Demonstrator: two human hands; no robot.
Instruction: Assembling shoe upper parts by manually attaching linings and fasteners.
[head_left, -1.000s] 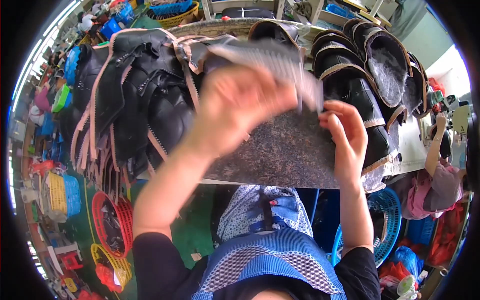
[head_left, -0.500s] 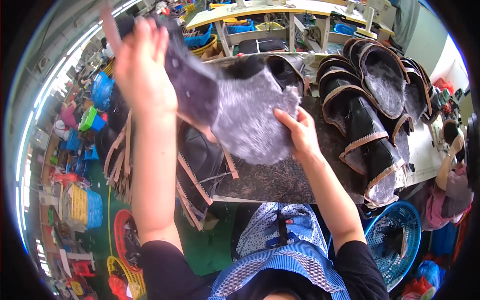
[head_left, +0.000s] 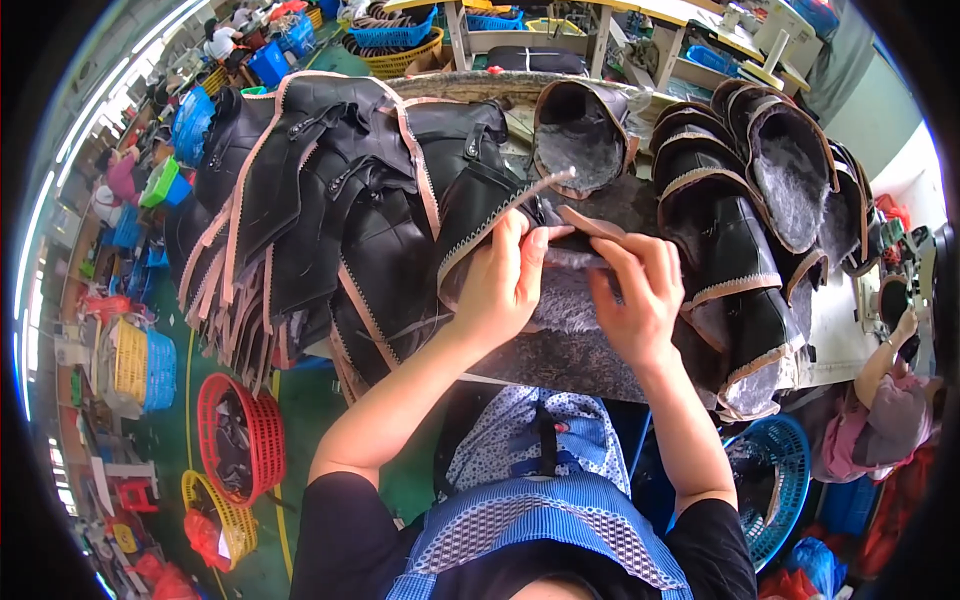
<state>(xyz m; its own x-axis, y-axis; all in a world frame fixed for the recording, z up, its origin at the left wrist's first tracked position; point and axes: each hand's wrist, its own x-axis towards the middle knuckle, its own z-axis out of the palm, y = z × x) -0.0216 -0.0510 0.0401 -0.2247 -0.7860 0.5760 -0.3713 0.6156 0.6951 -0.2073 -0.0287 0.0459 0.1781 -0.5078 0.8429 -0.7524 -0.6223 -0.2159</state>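
Note:
A fur-lined black boot upper [head_left: 478, 205] with a tan zigzag edge strip is between my hands over the table's middle. My left hand [head_left: 503, 285] is closed on its edge, thumb against fingers. Opposite it, my right hand [head_left: 640, 290] grips the tan strip on the other side. Grey fur [head_left: 565, 300] shows below and between the hands; my fingers cover part of the seam. Just beyond stands another fur-lined upper [head_left: 580, 135], its opening facing me. Left of my hands lies a heap of flat black uppers [head_left: 310, 200] with tan edges.
Stacked fur-lined uppers [head_left: 735, 240] fill the table's right side. A blue basket [head_left: 795, 490] stands below at the right; a red basket [head_left: 270, 440] and a yellow one [head_left: 235, 520] are on the floor at left. Another person [head_left: 875, 410] works at far right.
My left hand has come down from the upper left and grips the upper's edge. The upper has turned from fur side up, and my hands are closer together. The heap at left is now uncovered.

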